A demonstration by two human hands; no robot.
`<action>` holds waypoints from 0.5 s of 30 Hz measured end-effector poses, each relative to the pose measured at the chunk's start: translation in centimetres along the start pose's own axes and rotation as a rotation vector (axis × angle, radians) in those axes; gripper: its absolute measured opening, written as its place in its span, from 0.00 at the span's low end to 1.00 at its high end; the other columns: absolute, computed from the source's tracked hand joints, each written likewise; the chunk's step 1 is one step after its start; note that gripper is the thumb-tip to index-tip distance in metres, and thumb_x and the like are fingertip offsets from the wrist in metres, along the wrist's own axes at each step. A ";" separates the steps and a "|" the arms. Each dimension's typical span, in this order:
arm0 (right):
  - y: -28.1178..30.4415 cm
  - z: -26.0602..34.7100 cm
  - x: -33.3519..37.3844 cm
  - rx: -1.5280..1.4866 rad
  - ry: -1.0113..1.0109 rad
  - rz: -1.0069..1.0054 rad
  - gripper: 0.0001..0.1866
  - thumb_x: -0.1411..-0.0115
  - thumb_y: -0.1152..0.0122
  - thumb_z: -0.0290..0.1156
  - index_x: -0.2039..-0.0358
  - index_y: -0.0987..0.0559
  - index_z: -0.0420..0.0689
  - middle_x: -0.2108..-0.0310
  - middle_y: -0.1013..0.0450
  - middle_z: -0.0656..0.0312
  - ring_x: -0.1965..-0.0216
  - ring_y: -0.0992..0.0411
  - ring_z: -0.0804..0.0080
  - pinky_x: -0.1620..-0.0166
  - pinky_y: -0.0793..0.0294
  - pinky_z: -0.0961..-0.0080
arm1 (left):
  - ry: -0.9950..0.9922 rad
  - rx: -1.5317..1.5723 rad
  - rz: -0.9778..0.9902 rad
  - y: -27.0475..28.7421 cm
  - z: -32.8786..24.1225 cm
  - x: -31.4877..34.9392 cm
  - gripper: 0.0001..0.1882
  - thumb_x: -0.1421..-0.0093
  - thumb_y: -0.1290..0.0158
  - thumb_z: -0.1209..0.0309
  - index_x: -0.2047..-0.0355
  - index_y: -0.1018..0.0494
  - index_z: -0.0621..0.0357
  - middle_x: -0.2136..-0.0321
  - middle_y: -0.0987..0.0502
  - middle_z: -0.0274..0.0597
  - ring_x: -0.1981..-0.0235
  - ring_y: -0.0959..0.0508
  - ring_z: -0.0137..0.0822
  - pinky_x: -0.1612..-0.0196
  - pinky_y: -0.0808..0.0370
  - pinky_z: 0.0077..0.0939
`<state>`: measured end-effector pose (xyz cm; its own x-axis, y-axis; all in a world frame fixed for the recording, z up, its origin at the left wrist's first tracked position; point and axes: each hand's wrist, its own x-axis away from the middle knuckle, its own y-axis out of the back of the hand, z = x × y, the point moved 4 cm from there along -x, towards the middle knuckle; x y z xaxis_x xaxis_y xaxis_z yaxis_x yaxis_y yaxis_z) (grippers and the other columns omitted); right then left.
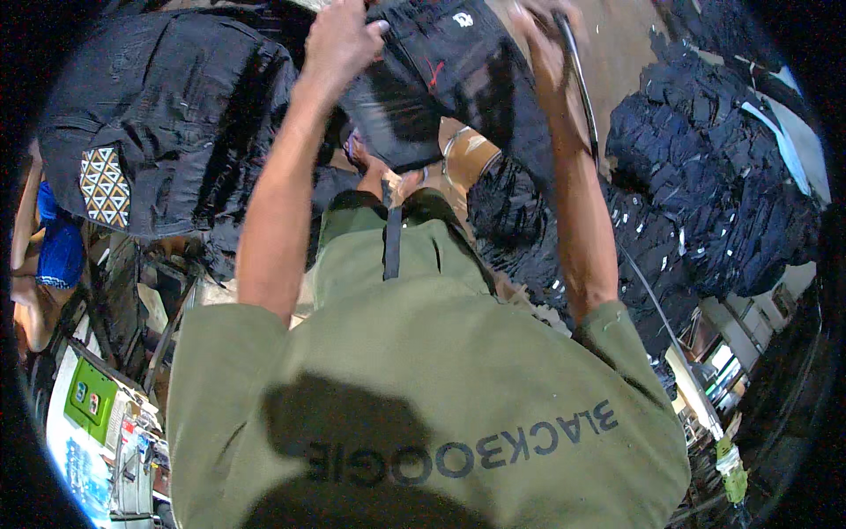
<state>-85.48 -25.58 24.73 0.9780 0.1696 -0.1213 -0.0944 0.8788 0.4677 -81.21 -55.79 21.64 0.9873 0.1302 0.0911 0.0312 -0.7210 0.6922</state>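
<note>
Black shorts or trousers (414, 79) lie in front of me, with a small white mark and a red thread-like detail. My left hand (342, 40) is closed on their upper left edge, its thumb showing and its fingertips partly hidden. My right hand (546, 26), smeared by motion and cut by the top edge of the picture, is beside the garment's upper right. A dark cord or hose (577, 79) runs from near that hand along my right forearm; whether the hand holds it is unclear.
A large black cloth heap (176, 106) with a triangle-patterned patch (105, 188) lies at left. More dark garments (714, 167) with small white tags pile up at right. Another person's bare leg and blue shorts (60, 238) show at far left, above a green tray (91, 401).
</note>
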 end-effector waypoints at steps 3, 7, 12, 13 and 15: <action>2.2 -3.0 3.3 0.027 -0.134 -0.007 0.26 0.40 0.21 0.32 0.46 0.25 0.42 0.50 0.24 0.58 0.50 0.25 0.68 0.44 0.24 0.69 | -0.099 -0.113 -0.216 -2.6 -3.4 1.4 0.40 0.37 0.37 0.50 0.34 0.34 0.63 0.38 0.28 0.61 0.34 0.31 0.59 0.35 0.34 0.62; 3.2 -6.4 8.0 0.215 -0.268 -0.108 0.34 0.50 0.13 0.33 0.45 0.24 0.46 0.45 0.21 0.55 0.44 0.23 0.61 0.38 0.25 0.65 | -0.071 -0.339 -0.254 -5.6 -5.3 1.3 0.60 0.56 0.25 0.41 0.32 0.37 0.66 0.44 0.25 0.59 0.34 0.30 0.54 0.32 0.39 0.63; 2.1 -7.3 7.3 0.050 -0.070 -0.148 0.30 0.49 0.15 0.34 0.49 0.22 0.45 0.51 0.20 0.57 0.48 0.22 0.63 0.44 0.23 0.64 | 0.004 -0.353 0.109 -6.8 -5.5 -0.6 0.46 0.55 0.25 0.40 0.50 0.25 0.67 0.57 0.19 0.57 0.52 0.18 0.60 0.45 0.23 0.55; 2.2 -7.5 6.9 0.099 -0.133 -0.156 0.30 0.49 0.15 0.36 0.49 0.22 0.45 0.51 0.21 0.57 0.49 0.22 0.62 0.45 0.22 0.64 | 0.028 -0.342 0.199 -7.2 -5.6 -0.7 0.43 0.53 0.26 0.38 0.55 0.23 0.67 0.61 0.18 0.55 0.57 0.16 0.60 0.51 0.19 0.53; 2.5 -7.1 6.4 0.208 -0.135 -0.135 0.30 0.48 0.15 0.38 0.49 0.22 0.45 0.53 0.21 0.57 0.51 0.21 0.60 0.47 0.22 0.65 | 0.037 -0.230 0.284 -7.7 -6.2 -0.8 0.37 0.49 0.27 0.46 0.57 0.20 0.70 0.59 0.17 0.60 0.58 0.15 0.57 0.52 0.19 0.49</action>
<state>-80.80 -19.12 18.91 0.9964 -0.0156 -0.0834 0.0647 0.7764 0.6269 -83.19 -46.11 20.66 0.9451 -0.0258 0.3257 -0.2835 -0.5602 0.7783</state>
